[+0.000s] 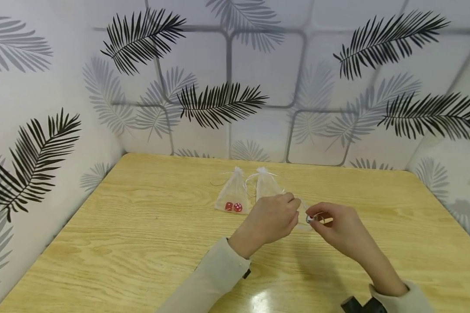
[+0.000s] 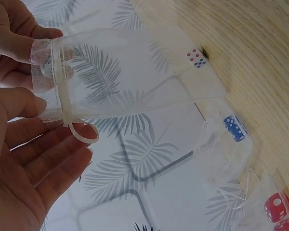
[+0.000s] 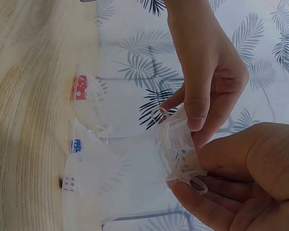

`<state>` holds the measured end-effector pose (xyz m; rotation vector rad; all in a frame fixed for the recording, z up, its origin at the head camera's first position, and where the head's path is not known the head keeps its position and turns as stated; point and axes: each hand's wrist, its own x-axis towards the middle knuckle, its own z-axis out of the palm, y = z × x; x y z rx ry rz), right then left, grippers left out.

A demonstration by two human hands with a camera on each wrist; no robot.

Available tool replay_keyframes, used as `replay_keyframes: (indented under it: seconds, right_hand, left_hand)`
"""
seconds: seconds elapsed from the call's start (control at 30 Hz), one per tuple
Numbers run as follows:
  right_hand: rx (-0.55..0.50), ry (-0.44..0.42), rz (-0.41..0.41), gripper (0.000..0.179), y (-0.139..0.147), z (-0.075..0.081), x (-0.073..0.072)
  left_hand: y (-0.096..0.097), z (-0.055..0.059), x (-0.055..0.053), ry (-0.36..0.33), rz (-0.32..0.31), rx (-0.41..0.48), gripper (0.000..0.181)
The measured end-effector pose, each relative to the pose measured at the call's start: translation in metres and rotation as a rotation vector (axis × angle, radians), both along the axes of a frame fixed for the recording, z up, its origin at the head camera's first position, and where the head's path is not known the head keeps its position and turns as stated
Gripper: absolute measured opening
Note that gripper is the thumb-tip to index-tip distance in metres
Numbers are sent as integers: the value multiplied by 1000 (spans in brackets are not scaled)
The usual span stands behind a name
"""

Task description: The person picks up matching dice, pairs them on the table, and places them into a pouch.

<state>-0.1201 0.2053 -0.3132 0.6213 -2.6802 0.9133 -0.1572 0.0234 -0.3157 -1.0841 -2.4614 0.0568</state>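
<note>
My left hand (image 1: 269,217) pinches one side of the mouth of a sheer white drawstring pouch (image 2: 139,67) between thumb and fingers. At the mouth's other side, my right hand (image 1: 338,224) pinches a white die (image 1: 310,218) with its thumb and fingers. That die shows through the mesh near the drawstring in both wrist views. Another white die with red and blue dots (image 2: 196,57) sits at the pouch's bottom end. A loop of drawstring (image 2: 83,134) hangs by my left fingers. In the head view, my left hand hides much of the pouch.
Left of my hands, a tied pouch (image 1: 235,187) with two red dice (image 1: 238,207) lies on the wooden table (image 1: 141,226). Beside it is a second tied pouch (image 1: 267,184), with blue dice (image 2: 236,129) in its base. Leaf-patterned walls (image 1: 258,65) border the table.
</note>
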Motion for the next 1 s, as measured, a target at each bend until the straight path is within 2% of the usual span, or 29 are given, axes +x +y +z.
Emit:
replay_keyframes:
  seconds: [0.17, 0.3, 0.5, 0.77, 0.9, 1.0]
  right_hand:
    - [-11, -6, 11, 19, 2, 2, -1]
    - [-13, -12, 3, 20, 4, 3, -1]
    - [-34, -5, 56, 26, 7, 3, 0]
    - [-24, 58, 137, 50, 12, 4, -2]
    - [-32, 39, 141, 56, 14, 5, -2]
    - [-49, 56, 126, 50, 15, 4, -2]
  left_hand:
    - [0, 1, 0, -15, 5, -2, 19]
    - [1, 1, 0, -43, -13, 10, 18]
    - [0, 4, -1, -142, -26, 27, 24]
    - [-6, 10, -3, -279, -72, 78, 41]
    - [-8, 10, -5, -316, -92, 110, 45]
    - [-9, 10, -5, -324, -103, 130, 45]
